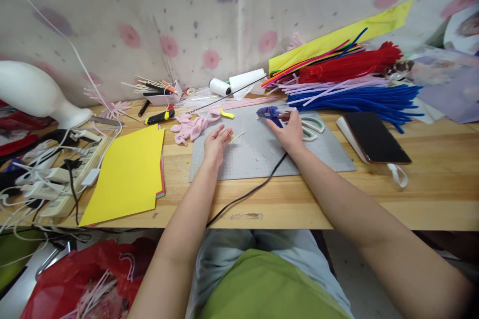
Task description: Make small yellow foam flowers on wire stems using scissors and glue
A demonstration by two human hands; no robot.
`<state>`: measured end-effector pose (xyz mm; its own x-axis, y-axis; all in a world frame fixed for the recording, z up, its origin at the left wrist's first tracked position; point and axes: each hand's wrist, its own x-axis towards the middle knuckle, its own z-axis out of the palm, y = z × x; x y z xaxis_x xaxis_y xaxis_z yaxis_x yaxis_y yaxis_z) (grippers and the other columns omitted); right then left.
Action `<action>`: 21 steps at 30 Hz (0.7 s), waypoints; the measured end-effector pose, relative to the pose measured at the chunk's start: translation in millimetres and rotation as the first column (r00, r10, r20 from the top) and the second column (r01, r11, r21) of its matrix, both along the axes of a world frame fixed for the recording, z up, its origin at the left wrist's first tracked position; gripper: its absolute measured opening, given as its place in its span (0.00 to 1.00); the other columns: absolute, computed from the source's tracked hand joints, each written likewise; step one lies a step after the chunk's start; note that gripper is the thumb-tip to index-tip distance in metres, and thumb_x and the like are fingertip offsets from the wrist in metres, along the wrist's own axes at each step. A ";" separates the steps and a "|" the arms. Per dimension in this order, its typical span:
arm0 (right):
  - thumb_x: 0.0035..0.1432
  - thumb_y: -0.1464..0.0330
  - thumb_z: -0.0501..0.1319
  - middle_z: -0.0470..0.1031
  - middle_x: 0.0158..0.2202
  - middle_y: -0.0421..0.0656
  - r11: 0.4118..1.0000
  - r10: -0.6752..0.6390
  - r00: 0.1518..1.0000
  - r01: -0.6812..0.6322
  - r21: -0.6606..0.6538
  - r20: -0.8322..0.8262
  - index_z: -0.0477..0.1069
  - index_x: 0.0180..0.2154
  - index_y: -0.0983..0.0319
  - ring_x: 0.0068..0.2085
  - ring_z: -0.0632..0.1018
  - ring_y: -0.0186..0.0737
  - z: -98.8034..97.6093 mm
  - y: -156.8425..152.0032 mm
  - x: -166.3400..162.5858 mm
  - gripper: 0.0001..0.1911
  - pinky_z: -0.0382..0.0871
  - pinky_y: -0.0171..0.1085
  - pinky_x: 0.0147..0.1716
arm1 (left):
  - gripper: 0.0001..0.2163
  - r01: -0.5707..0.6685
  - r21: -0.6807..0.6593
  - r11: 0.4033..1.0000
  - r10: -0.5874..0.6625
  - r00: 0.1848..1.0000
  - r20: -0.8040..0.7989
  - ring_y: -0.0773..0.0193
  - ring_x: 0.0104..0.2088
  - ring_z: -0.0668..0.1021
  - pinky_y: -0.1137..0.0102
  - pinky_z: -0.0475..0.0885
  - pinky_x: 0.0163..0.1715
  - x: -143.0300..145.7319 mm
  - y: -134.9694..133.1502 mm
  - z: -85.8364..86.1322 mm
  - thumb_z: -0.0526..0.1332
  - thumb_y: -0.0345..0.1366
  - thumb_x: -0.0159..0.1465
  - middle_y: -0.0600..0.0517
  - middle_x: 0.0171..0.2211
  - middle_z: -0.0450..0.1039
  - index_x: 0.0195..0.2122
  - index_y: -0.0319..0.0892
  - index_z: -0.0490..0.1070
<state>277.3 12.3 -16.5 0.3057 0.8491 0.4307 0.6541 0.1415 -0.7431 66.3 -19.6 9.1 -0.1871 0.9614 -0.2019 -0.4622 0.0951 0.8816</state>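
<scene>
My right hand (290, 129) is closed around a blue hot glue gun (268, 111), its nozzle pointing left over the grey cutting mat (258, 159). From the gun a black cord (251, 191) runs down across the mat and over the table edge. My left hand (217, 143) pinches a small bunch of thin white stems (237, 136) with a bit of yellow at the fingertips. A gap of bare mat lies between the stems and the nozzle. Scissors with pale green handles (314, 127) rest beside my right hand, partly hidden by it.
Pink fabric pieces (192, 128), a yellow scrap (226, 115) and a utility knife (159, 117) lie left of the mat. Yellow sheets (127, 174) and a cable-filled power strip (75, 174) are further left. Blue pipe cleaners (355, 99) and a phone (376, 137) lie right.
</scene>
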 end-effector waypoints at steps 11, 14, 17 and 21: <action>0.46 0.49 0.58 0.72 0.38 0.45 0.995 0.027 0.981 -0.045 -0.091 -0.193 0.58 0.49 0.61 0.42 0.72 0.43 -8.4 11.2 9.6 0.33 0.65 0.43 0.41 | 0.13 0.015 -0.117 0.993 -0.028 0.994 -0.109 0.71 0.27 0.76 0.69 0.70 0.44 -2.3 14.2 11.7 0.66 0.24 0.47 0.53 0.24 0.72 0.35 0.36 0.70; 0.45 0.49 0.59 0.72 0.37 0.44 0.996 0.026 0.977 -0.044 -0.083 -0.212 0.58 0.48 0.61 0.41 0.72 0.43 -10.0 12.6 9.6 0.33 0.66 0.43 0.40 | 0.12 0.057 -0.109 0.992 -0.078 0.976 -0.205 0.71 0.25 0.75 0.68 0.70 0.41 -0.7 21.9 20.8 0.66 0.24 0.47 0.53 0.23 0.72 0.35 0.35 0.71; 0.45 0.50 0.59 0.72 0.37 0.44 0.996 0.033 0.974 -0.051 -0.073 -0.225 0.58 0.48 0.61 0.40 0.72 0.42 -10.1 12.8 9.6 0.32 0.66 0.43 0.40 | 0.15 0.192 -0.136 0.972 -0.228 0.913 -0.338 0.65 0.28 0.77 0.64 0.70 0.42 1.3 30.6 28.0 0.67 0.24 0.45 0.50 0.23 0.74 0.36 0.35 0.72; 0.46 0.50 0.59 0.72 0.38 0.44 0.995 0.052 0.972 -0.071 -0.074 -0.229 0.58 0.48 0.60 0.40 0.73 0.42 -9.8 12.7 10.3 0.32 0.66 0.43 0.39 | 0.18 0.229 -0.146 0.962 -0.270 0.750 -0.604 0.56 0.35 0.78 0.60 0.66 0.48 6.9 44.8 30.3 0.70 0.23 0.36 0.53 0.20 0.73 0.30 0.40 0.74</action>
<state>287.6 25.0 -26.3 0.3336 0.8985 0.2852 0.4593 0.1093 -0.8815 73.3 25.2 39.5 -0.0455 0.9817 -0.1851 0.2224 0.1906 0.9561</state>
